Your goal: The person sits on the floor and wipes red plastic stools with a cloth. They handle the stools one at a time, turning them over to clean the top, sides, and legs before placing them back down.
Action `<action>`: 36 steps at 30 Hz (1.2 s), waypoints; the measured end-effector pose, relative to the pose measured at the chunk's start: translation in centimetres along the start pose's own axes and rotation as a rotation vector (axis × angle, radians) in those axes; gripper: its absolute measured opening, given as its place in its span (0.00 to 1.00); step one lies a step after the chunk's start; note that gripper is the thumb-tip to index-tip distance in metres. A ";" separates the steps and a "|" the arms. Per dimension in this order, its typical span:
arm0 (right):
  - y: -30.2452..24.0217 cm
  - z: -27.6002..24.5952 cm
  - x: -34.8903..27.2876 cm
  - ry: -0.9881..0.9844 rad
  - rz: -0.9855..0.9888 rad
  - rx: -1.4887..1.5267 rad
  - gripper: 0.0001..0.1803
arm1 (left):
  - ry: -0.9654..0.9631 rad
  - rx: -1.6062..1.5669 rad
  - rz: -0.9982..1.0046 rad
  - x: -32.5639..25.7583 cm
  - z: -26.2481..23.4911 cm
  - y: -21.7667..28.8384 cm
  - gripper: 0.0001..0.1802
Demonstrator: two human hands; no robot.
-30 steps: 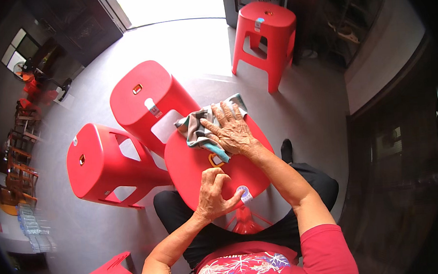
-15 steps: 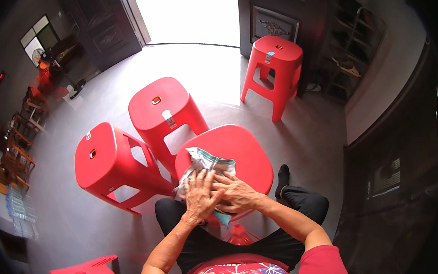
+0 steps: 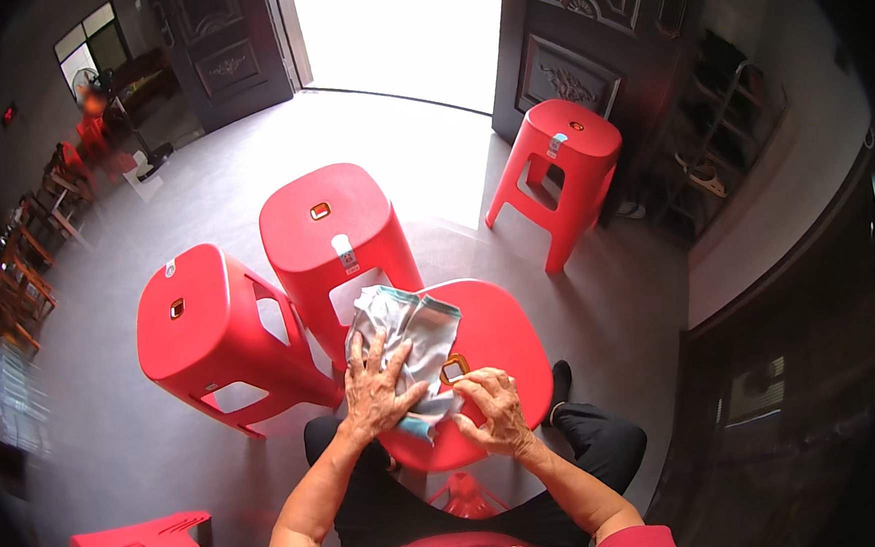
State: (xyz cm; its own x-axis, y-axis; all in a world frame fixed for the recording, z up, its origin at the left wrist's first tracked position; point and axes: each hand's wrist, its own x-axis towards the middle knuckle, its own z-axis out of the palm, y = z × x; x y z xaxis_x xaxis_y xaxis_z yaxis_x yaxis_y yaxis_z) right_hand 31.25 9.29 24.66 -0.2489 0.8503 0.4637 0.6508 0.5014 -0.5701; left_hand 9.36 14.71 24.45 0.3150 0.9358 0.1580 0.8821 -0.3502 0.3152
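Left hand [image 3: 376, 390] fingers spread flat, pressing grey cloth rag [image 3: 406, 338] onto red plastic stool seat [image 3: 496, 335]; right hand [image 3: 498, 410] fingers curled, gripping seat's near edge

A red plastic stool [image 3: 492, 340] carries a grey cloth [image 3: 406, 336], spread flat on its seat under the left hand's fingers [image 3: 368, 363] and just left of the right hand's fingertips [image 3: 465, 387]. The grey floor [image 3: 169, 470] bears this stool and 4 others.
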 end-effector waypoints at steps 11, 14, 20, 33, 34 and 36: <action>-0.3 0.0 0.4 -0.098 0.019 -0.087 0.26 | -0.155 -0.726 -0.486 8.2 2.7 -6.7 0.27; -1.0 0.0 0.9 -0.124 0.022 -0.161 0.28 | -0.095 -1.081 -0.475 7.4 4.4 -8.0 0.25; -1.5 0.7 0.8 -0.143 0.024 -0.297 0.29 | 0.335 -1.225 -0.389 -0.2 8.8 -5.0 0.35; -0.4 -0.3 0.4 -0.141 0.019 -0.490 0.28 | 0.379 -0.946 -0.224 -4.0 5.0 3.7 0.30; -0.5 -0.6 0.1 -0.154 0.035 -0.486 0.28 | 0.354 -0.955 -0.212 -2.6 4.4 3.1 0.27; -0.7 -1.0 0.0 -0.166 0.052 -0.475 0.29 | 0.296 -0.986 -0.220 -0.3 4.3 2.2 0.23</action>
State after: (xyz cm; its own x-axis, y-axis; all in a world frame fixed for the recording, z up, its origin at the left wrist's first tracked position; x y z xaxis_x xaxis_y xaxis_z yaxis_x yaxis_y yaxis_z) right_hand 31.54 8.79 25.72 -0.2929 0.9057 0.3065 0.9102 0.3623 -0.2007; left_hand 12.68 13.80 21.06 -0.0329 0.9821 0.1852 0.1918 -0.1757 0.9656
